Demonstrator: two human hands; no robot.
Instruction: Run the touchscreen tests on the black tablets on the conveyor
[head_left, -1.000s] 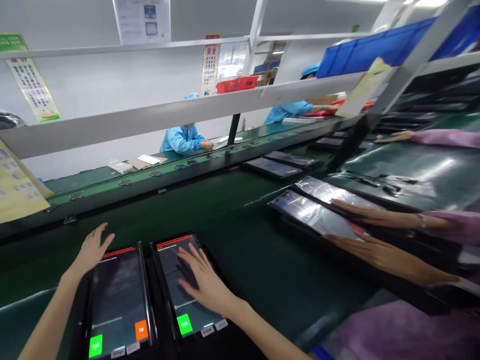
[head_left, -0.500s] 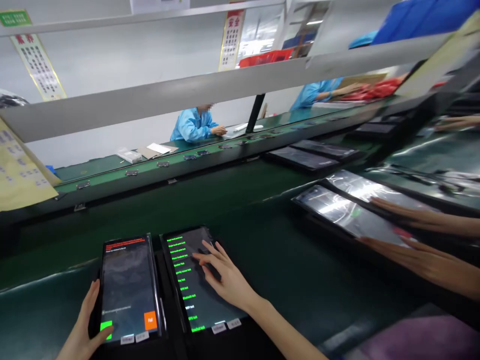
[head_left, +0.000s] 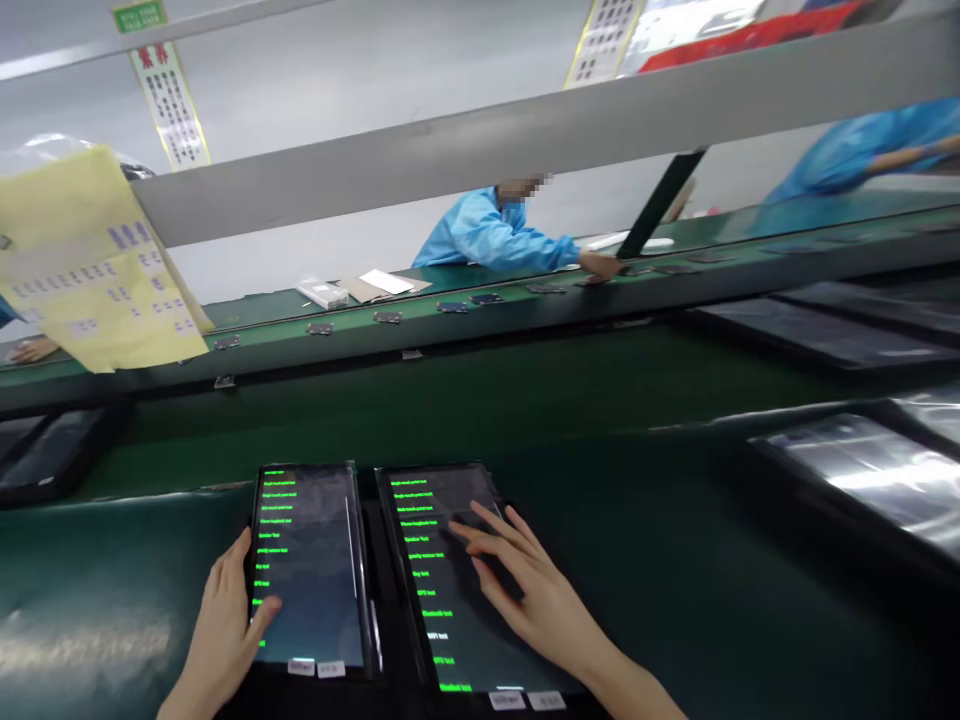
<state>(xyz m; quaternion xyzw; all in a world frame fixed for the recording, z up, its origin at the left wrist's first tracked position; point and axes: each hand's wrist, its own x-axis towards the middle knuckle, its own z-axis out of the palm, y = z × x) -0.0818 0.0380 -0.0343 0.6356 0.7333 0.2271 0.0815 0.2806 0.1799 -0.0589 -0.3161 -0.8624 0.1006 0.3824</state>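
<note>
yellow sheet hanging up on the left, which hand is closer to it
Left. The left hand rests on the left tablet, below the yellow sheet; the right hand lies on the right tablet, farther right.

Both hands, left hand (head_left: 225, 625) and right hand (head_left: 536, 595), are bare, forearms unsleeved, no rings or gloves.
</note>
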